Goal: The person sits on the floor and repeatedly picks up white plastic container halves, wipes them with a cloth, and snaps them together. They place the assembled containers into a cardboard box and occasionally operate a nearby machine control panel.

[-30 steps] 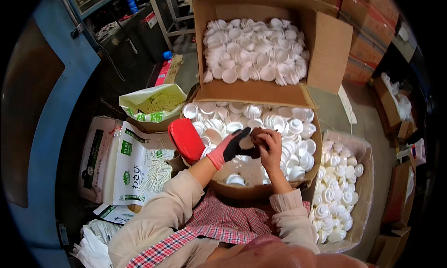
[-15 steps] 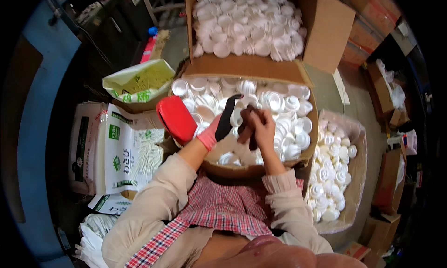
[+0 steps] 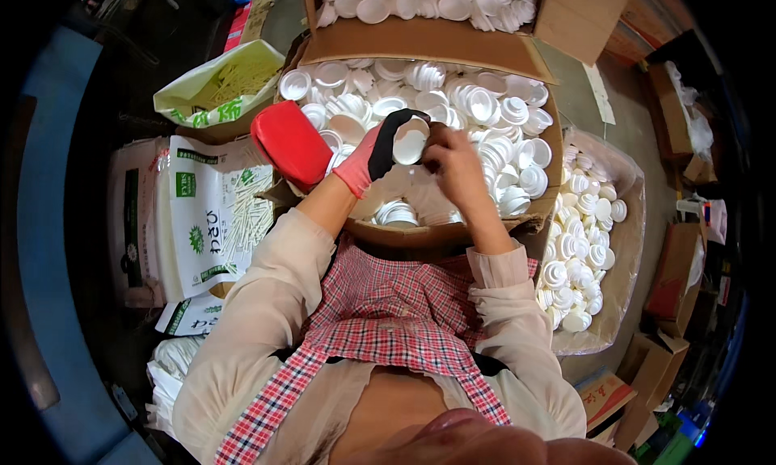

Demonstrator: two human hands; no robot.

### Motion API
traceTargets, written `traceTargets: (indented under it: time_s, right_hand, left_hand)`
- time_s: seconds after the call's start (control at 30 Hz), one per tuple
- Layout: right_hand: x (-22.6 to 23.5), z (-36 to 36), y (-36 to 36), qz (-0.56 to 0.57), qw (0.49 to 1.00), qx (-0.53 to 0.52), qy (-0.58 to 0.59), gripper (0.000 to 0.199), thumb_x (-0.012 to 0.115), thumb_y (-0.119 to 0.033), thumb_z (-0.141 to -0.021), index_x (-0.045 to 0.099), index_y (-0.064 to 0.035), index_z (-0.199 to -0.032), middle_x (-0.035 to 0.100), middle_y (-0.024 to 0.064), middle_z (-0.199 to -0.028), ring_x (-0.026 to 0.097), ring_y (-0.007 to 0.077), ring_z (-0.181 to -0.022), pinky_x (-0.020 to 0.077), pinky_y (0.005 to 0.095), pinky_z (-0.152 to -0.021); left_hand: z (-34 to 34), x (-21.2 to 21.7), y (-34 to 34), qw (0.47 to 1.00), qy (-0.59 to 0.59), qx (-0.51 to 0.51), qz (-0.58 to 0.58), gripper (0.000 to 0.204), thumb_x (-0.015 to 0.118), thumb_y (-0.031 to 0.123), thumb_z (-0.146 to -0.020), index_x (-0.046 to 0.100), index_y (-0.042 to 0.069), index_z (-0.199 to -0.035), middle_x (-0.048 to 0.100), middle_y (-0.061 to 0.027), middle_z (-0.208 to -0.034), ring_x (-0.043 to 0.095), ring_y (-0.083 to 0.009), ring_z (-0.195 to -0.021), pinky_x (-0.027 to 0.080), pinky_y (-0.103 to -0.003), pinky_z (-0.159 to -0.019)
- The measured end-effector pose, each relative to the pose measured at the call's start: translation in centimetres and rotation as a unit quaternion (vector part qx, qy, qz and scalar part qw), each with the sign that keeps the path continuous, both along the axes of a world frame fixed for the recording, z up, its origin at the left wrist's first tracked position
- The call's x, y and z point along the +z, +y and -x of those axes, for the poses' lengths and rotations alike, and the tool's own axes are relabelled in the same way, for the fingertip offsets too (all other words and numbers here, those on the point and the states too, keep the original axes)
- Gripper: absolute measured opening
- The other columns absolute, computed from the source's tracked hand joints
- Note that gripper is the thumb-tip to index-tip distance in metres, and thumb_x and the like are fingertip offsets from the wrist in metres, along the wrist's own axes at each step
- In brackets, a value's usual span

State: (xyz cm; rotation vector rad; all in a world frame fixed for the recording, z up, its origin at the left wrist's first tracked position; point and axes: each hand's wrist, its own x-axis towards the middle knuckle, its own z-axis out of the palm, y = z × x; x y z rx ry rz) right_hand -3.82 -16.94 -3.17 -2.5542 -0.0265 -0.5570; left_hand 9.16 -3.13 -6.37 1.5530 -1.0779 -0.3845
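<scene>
At twelve o'clock from the checked apron (image 3: 388,283), above the carton (image 3: 420,237): round white cap (image 3: 411,145), clasped in curled fingers of gloved left hand (image 3: 381,148), nearer; at nine o'clock from bent fingertips of bare right hand (image 3: 454,164), grip impossible to tell; beyond, heaped caps (image 3: 483,108).

Left of the grip we see a red pouch (image 3: 293,144), farther left a green-and-white bag (image 3: 179,109) and a blue panel (image 3: 55,182), and well to its right a brown carton (image 3: 677,255).

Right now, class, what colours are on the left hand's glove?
The glove is pink and black; it shows best in the head view.
</scene>
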Motion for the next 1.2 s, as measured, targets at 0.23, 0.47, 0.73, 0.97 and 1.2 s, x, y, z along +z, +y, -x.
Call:
traceTargets:
  time_s: [0.23, 0.47, 0.73, 0.97, 1.2]
  right_hand:
    - [-1.1, 1.0, -3.9, -0.217, 0.965, -0.137, 0.044, 0.028, 0.062, 0.0, -0.069, 0.064, -0.0053, -0.096, 0.057, 0.0145, -0.091, 0.059, 0.0305, -0.087, 0.0469, 0.0344, -0.079]
    - [-1.0, 0.1, -2.8, -0.495, 0.865, -0.021, 0.078, 0.028, 0.064, -0.006, -0.078, 0.06, -0.0035, -0.106, 0.063, 0.0066, -0.098, 0.058, 0.0138, -0.092, 0.0459, 0.0278, -0.082]
    - [0.1, -0.7, 1.1, -0.326, 0.943, -0.058, -0.035, 0.029, 0.067, -0.005, -0.066, 0.055, -0.0049, -0.093, 0.06, 0.0097, -0.09, 0.059, 0.0223, -0.085, 0.0464, 0.0299, -0.077]
    - [-0.2, -1.2, 3.6, -0.24, 0.963, -0.091, -0.086, 0.037, 0.069, -0.004, -0.061, 0.054, -0.0053, -0.094, 0.058, 0.0141, -0.089, 0.058, 0.0309, -0.087, 0.0464, 0.0364, -0.077]
    - [0.0, -1.0, 2.6, -0.012, 0.988, 0.079, -0.133, 0.041, 0.064, 0.004, -0.059, 0.062, -0.009, -0.098, 0.056, 0.0074, -0.102, 0.051, 0.0302, -0.091, 0.0458, 0.0371, -0.076]
  left_hand:
    - [-3.1, 2.2, 1.3, 0.91, -0.218, 0.161, -0.315, 0.039, 0.054, 0.019, -0.084, 0.051, 0.008, -0.121, 0.053, -0.0121, -0.121, 0.048, -0.0309, -0.114, 0.039, -0.037, -0.096]
    - [-5.9, 0.8, 4.5, 0.879, -0.286, 0.153, -0.351, 0.037, 0.064, 0.01, -0.073, 0.058, 0.007, -0.11, 0.054, -0.0137, -0.117, 0.05, -0.0313, -0.109, 0.041, -0.039, -0.095]
    - [-2.0, 2.8, 2.2, 0.982, 0.183, -0.042, 0.002, 0.041, 0.063, 0.007, -0.078, 0.054, -0.002, -0.116, 0.058, -0.0064, -0.11, 0.054, -0.0139, -0.102, 0.043, -0.027, -0.089]
    - [1.4, -0.7, -0.8, 0.796, 0.586, -0.026, 0.15, 0.038, 0.046, 0.021, -0.094, 0.04, 0.012, -0.131, 0.052, -0.0032, -0.111, 0.052, -0.018, -0.101, 0.044, -0.032, -0.09]
    - [-1.5, 0.7, 0.8, 0.952, 0.28, -0.017, 0.122, 0.035, 0.061, 0.026, -0.08, 0.054, 0.002, -0.105, 0.062, -0.0101, -0.096, 0.06, -0.0232, -0.089, 0.047, -0.035, -0.085]
